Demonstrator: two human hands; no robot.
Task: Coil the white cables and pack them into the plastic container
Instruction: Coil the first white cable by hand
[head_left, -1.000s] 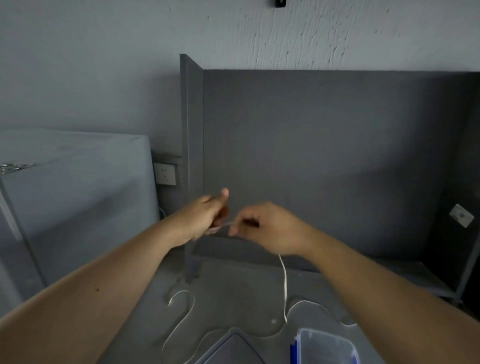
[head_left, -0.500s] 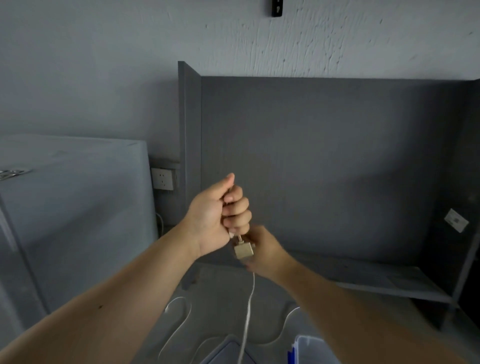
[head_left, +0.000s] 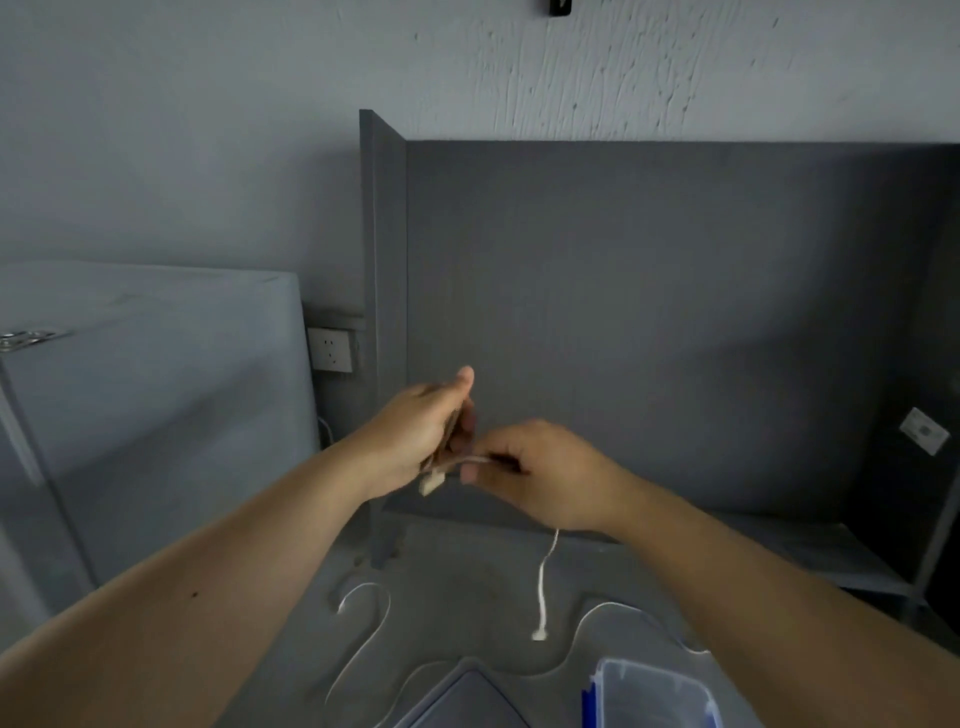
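Note:
Both hands are raised above the grey desk (head_left: 467, 582). My left hand (head_left: 415, 431) grips loops of a white cable, and a plug end (head_left: 431, 483) sticks out below its fingers. My right hand (head_left: 540, 467) pinches the same cable just to the right; its free tail (head_left: 543, 587) hangs down to a small connector just above the desk. A second white cable (head_left: 363, 639) lies loose in curves on the desk. The clear plastic container (head_left: 649, 696) with a blue clip sits at the bottom right edge, its lid (head_left: 467, 701) beside it.
A tall grey partition (head_left: 623, 312) stands behind the desk, with a low shelf (head_left: 810, 556) at the right. A grey cabinet (head_left: 145, 395) stands to the left, a wall socket (head_left: 330, 349) next to it.
My left hand has turned from an upright fist to a flatter grip. My right hand has come up from under it and swung right with the cable, whose tail now hangs shorter.

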